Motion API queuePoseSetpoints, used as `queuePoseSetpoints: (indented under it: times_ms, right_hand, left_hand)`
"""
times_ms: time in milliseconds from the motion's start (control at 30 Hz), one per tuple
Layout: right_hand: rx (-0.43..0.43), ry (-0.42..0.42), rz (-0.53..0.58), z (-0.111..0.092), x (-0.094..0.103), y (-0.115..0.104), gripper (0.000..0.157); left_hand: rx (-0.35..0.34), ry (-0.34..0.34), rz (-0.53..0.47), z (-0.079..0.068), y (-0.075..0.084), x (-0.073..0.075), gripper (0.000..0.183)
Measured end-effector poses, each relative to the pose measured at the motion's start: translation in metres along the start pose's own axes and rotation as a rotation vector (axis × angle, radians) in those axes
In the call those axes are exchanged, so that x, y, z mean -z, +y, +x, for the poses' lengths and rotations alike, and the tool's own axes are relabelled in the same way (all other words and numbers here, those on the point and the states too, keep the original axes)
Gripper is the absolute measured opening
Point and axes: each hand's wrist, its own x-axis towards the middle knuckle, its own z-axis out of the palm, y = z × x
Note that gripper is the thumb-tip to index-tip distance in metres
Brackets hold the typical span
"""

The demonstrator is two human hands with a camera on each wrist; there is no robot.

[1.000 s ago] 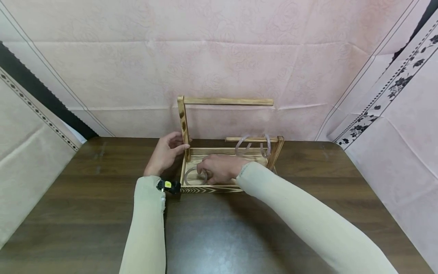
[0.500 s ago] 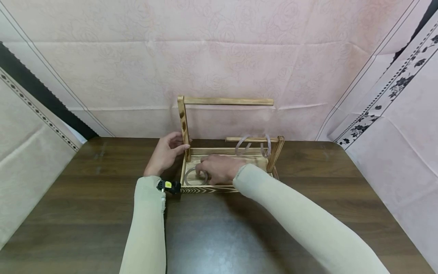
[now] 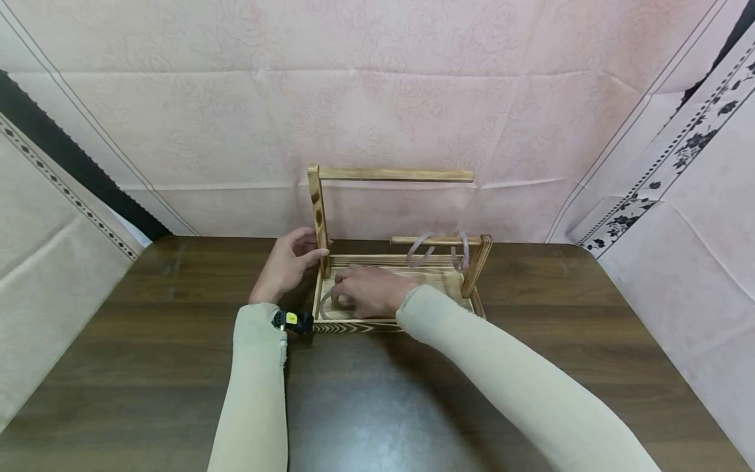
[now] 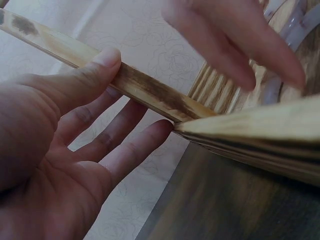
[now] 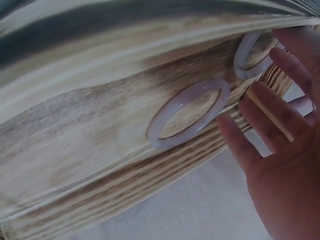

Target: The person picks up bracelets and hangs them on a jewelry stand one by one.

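Note:
A wooden display rack [image 3: 316,203] with a shallow tray base stands at the table's far edge. My left hand [image 3: 289,259] holds its tall left post, thumb [image 4: 102,62] on one face and fingers behind. My right hand [image 3: 373,292] reaches into the tray, fingers loosely bent over a pale translucent bangle [image 3: 323,305] at the left end. The right wrist view shows that bangle [image 5: 241,55] by the fingertips, and a second bangle [image 5: 175,104] flat on the tray floor. Two more hang on the short lower bar: one bangle [image 3: 409,254] leftward, another bangle [image 3: 464,248] by the right post.
The rack's long upper bar [image 3: 395,175] runs above the tray. A low front rim [image 3: 360,326] borders the tray. The dark wooden table [image 3: 177,367] spreads out in front, and a pale patterned cloth [image 3: 377,98] hangs behind.
My right hand has shifted slightly left, its fingers now covering more of the bangle in the tray. The right forearm has drawn a little left too. My left hand stays on the post.

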Motion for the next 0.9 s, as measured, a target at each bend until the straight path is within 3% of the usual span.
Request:
queuePoseSetpoints:
  times_ms: [233, 900]
  right_hand:
    - [0.003, 0.011, 0.023, 0.006, -0.002, -0.004, 0.048]
    - [0.034, -0.025, 0.062, 0.015, 0.001, -0.008, 0.048]
  left_hand:
    - [-0.006, 0.003, 0.021, -0.001, 0.001, 0.0, 0.039]
    - [-0.011, -0.001, 0.011, -0.001, 0.0, 0.0, 0.037]
